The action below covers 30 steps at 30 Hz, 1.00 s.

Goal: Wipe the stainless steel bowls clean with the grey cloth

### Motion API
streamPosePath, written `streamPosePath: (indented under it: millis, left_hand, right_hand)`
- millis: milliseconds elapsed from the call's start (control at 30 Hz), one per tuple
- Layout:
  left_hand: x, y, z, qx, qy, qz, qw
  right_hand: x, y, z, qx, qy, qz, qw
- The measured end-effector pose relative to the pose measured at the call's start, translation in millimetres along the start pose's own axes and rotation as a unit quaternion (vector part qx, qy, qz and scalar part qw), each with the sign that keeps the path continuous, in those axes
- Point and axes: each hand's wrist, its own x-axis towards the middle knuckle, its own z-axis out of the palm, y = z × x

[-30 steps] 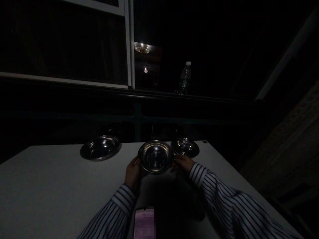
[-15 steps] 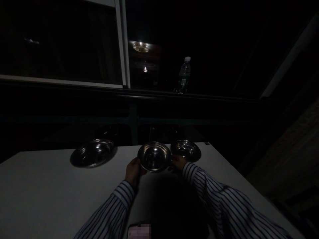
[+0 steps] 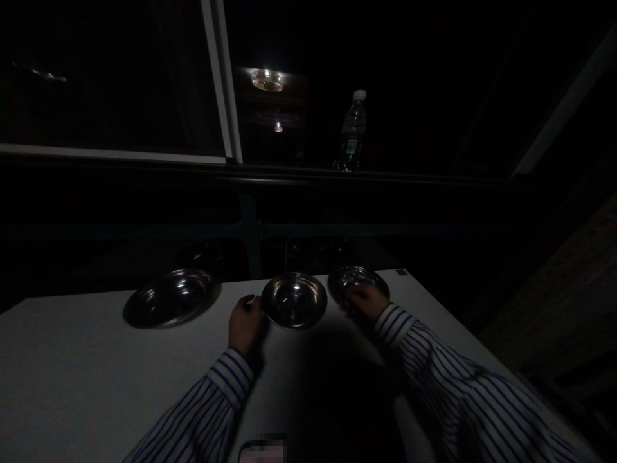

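A shiny stainless steel bowl (image 3: pixel 294 302) rests in the middle of the white table (image 3: pixel 187 386), near its far edge. My left hand (image 3: pixel 245 323) is just beside the left rim of this bowl, thumb and fingers a little apart, holding nothing. My right hand (image 3: pixel 367 302) is off to the bowl's right, in front of a second steel bowl (image 3: pixel 354 275) and covering part of it. Its fingers are slightly blurred but look parted, with nothing visible in them. A larger steel bowl (image 3: pixel 168 299) lies farther left, apart from both hands.
A phone (image 3: pixel 263 452), partly blurred out, lies at the near edge of the table. On the dark ledge beyond, a plastic bottle (image 3: pixel 353 132) with a white cap stands upright. A window frame (image 3: pixel 222 83) is at the upper left. The surroundings are very dark.
Both hands have let go of the middle bowl, which now rests on the table. My left hand has moved slightly left, and my right hand has moved right, in front of the right bowl.
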Motion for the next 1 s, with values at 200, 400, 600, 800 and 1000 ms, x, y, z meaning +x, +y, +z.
streamPosePath:
  millis: [200,400,600,800,1000]
  left_hand:
    - [0,48,25.1,0.101,-0.092,0.13,0.982]
    - [1,82,89.6,0.225,-0.227,0.208,0.925]
    - [6,92,136.3,0.347,-0.231,0.224,0.881]
    - [18,98,154.7,0.41,-0.215,0.193,0.865]
    - [36,91,163.6,0.38,-0.246,0.142,0.88]
  right_hand:
    - [22,17,-74,-0.004,0.172,-0.022,0.985]
    - [44,55,-106,-0.012,0.206,0.04,0.978]
    - [53,84,-95,-0.038,0.145,0.095,0.984]
    - [59,93,-81,0.029,0.076,0.135,0.988]
    - [59,93,-81,0.107,0.064,0.14,0.982]
